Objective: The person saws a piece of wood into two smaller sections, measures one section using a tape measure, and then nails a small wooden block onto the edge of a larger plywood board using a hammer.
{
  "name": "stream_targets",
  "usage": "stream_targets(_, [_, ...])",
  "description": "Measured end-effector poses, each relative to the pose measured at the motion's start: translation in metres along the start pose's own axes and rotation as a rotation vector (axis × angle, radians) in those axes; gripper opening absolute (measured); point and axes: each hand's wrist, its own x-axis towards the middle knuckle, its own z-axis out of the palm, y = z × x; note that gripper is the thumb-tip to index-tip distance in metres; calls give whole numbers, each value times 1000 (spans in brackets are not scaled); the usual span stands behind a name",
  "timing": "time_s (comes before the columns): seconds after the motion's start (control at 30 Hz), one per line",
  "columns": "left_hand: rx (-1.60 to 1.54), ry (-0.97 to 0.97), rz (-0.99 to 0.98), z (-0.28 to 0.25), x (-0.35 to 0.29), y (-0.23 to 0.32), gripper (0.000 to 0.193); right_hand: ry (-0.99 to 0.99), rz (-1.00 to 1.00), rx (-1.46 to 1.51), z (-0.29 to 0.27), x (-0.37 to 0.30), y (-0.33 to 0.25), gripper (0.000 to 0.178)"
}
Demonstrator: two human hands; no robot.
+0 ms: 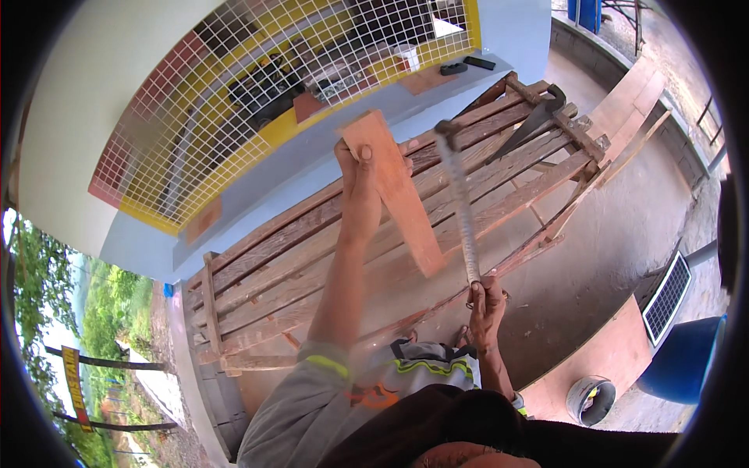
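My left hand [355,175] is closed around the upper part of a flat reddish-brown wooden board [404,204]. The board is held up at a tilt above a slatted wooden bench [312,222]. Lower and to the right, my right hand [487,306] grips the bottom end of a hammer [465,214] with a long pale handle. The hammer points upward, its dark head slightly blurred, to the right of the board and apart from it. A handsaw [521,134] lies on the far right end of the bench slats.
Behind the bench stands a pale blue wall with a white wire grille [257,86] over an opening. Small dark objects [466,65] rest on its ledge. At the lower right are a plywood sheet [616,347], a metal can [591,399], a blue drum [683,363] and a solar panel [667,298].
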Motion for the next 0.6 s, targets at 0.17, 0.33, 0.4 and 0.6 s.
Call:
stream_targets(0.17, [116,-125,188,-3,4,-6,72,63,-202,-232,22,23,-47,1])
stream_targets(0.33, [23,-214,160,37,-3,31,76,-34,-212,-207,31,28,-55,2])
stream_targets(0.4, [4,-190,137,45,-4,42,74,-60,-147,-155,34,25,-53,3])
stream_targets(0.6, [-66,-249,202,38,2,40,67,-103,-57,-27,41,18,-40,9])
